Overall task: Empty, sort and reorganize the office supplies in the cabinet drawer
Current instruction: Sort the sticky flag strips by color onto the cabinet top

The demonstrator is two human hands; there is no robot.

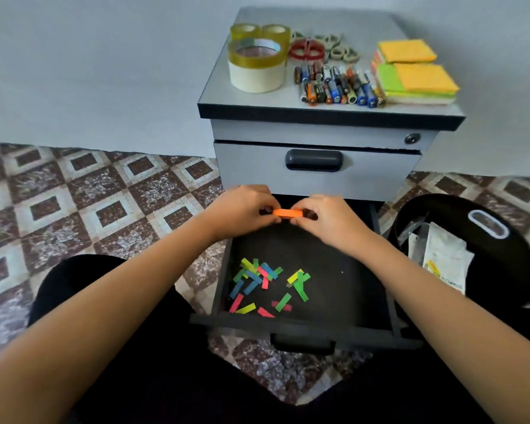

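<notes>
Over the back of the open drawer (300, 327), a small orange pad (287, 213) of paper flags was pinched by its two short ends. The left hand (245, 209) took one end and the right hand (328, 220) the other, each grip closed on it with fingertips and thumb. It looked very light, a thin block of leaves, stiff along its length but likely to fan apart or shed strips if squeezed unevenly. Pressing the flat faces together seemed the safer hold.

Below it, loose strips (263, 281) in green, blue, red and yellow lay scattered on the drawer's dark matte floor: flimsy slips that would probably need lifting by a fingernail.

On the smooth grey cabinet top (214, 96) stood glossy tape rolls (256, 64), scissors (308, 49), a row of cylindrical batteries (338, 85) and soft, square sticky note pads (416, 78). A black bin (517, 270) holding paper packets sat to the right on the patterned tile floor (89, 194).
</notes>
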